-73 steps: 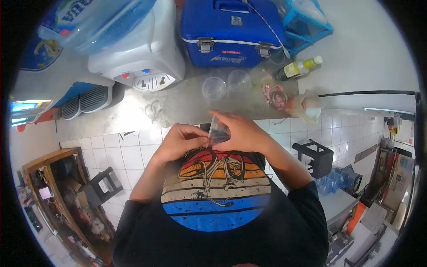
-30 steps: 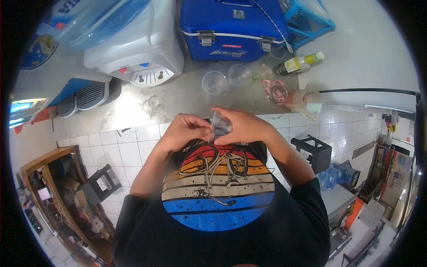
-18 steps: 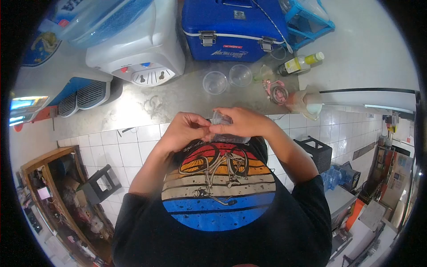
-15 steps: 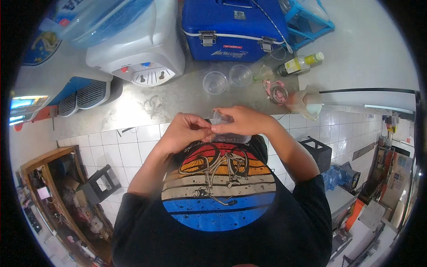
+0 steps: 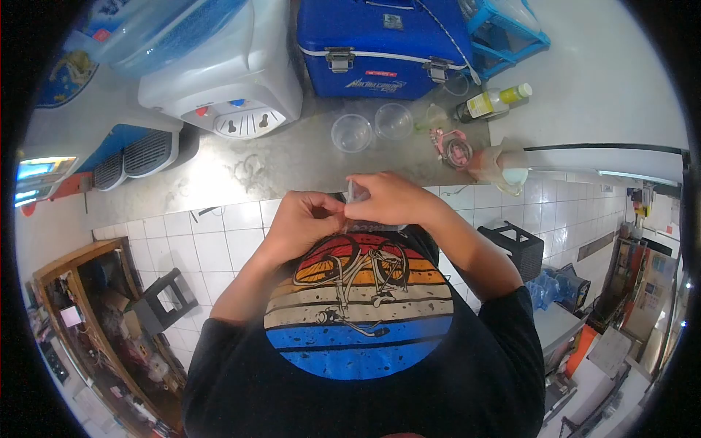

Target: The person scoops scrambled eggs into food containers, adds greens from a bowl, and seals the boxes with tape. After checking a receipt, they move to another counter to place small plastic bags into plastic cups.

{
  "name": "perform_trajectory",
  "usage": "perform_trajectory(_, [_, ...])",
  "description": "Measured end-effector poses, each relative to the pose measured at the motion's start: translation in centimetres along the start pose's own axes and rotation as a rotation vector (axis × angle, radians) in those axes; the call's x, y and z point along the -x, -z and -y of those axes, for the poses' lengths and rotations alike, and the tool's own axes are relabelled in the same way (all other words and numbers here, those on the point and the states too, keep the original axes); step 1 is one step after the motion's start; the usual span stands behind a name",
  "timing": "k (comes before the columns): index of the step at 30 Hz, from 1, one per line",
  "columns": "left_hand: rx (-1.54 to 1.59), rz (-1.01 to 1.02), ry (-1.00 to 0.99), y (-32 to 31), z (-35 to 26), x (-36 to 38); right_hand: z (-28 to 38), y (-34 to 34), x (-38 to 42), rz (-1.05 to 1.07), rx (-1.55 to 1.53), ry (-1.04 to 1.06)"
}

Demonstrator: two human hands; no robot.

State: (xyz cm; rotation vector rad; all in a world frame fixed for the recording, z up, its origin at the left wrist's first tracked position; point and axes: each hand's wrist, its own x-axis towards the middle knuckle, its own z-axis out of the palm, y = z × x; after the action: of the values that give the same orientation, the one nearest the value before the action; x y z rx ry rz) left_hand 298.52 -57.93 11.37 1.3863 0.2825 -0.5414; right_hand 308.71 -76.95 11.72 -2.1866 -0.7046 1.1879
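In front of my chest, both hands hold a clear plastic container (image 5: 356, 193) whose exact kind I cannot make out. My right hand (image 5: 383, 198) wraps over it from the right, hiding most of it. My left hand (image 5: 307, 219) has thumb and fingers pinched together at its left edge. Part of the see-through plastic shows below my right hand, against the shirt. Beyond my hands, two clear plastic cups (image 5: 351, 133) (image 5: 393, 122) stand side by side on the grey counter (image 5: 241, 164).
A white water dispenser (image 5: 241, 87) and a blue cooler box (image 5: 380, 58) line the back of the counter. To the right are a bottle (image 5: 493, 104), a pink item (image 5: 453, 148) and a blue plastic rack (image 5: 507, 40). Dark stools (image 5: 164, 301) (image 5: 515, 248) stand below on both sides.
My hands stay together on the container. My right hand has moved slightly, and less of the plastic shows below it. The things on the counter stay in place.
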Motion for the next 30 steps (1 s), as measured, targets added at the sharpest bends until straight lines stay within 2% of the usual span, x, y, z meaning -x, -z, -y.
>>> perform_trajectory(2, [-0.035,0.0,-0.001,-0.1,-0.1,0.2,0.5,-0.4,-0.3,0.015,-0.009,-0.076])
perform_trajectory(5, [0.003,-0.046,-0.039,-0.8,0.0,0.5,0.2,-2.0,-0.8,-0.147,0.023,0.01])
perform_trajectory(8, [-0.231,-0.122,-0.087,-1.1,0.6,0.7,0.1,-3.1,-1.1,-0.209,0.044,0.001])
perform_trajectory(14, [-0.386,-0.244,-0.176,-1.6,1.8,0.5,0.4,-4.5,-1.5,-0.278,0.082,-0.027])
perform_trajectory(20, [-0.54,-0.314,-0.21,-2.1,1.2,0.3,0.7,-4.9,-1.7,-0.302,0.057,-0.104])
perform_trajectory(30, [-0.561,-0.338,-0.265,-2.7,1.4,0.0,0.3,-5.1,-1.9,-0.28,0.043,-0.15])
